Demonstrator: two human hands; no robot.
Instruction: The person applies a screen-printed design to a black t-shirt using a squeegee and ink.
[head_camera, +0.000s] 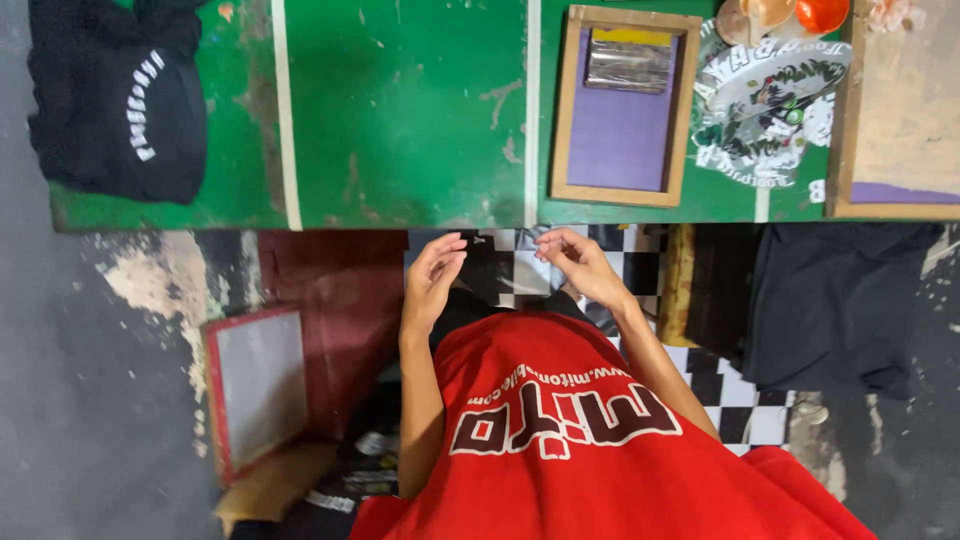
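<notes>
My left hand (432, 282) and my right hand (580, 265) are raised in front of my red printed shirt (570, 430), just below the near edge of the green table (400, 120). The fingers of both hands are loosely curled and apart, and their tips face each other across a small gap. I see nothing clearly held in either hand. Beneath them is a black-and-white checkered floor (745, 420).
On the table lie a folded black garment with white print (120, 100), a wood-framed screen with purple mesh (620, 120), a white printed cloth (765, 100) and a second frame (900, 110). A dark garment pile (830, 300) and a red-framed screen (258, 385) sit lower down.
</notes>
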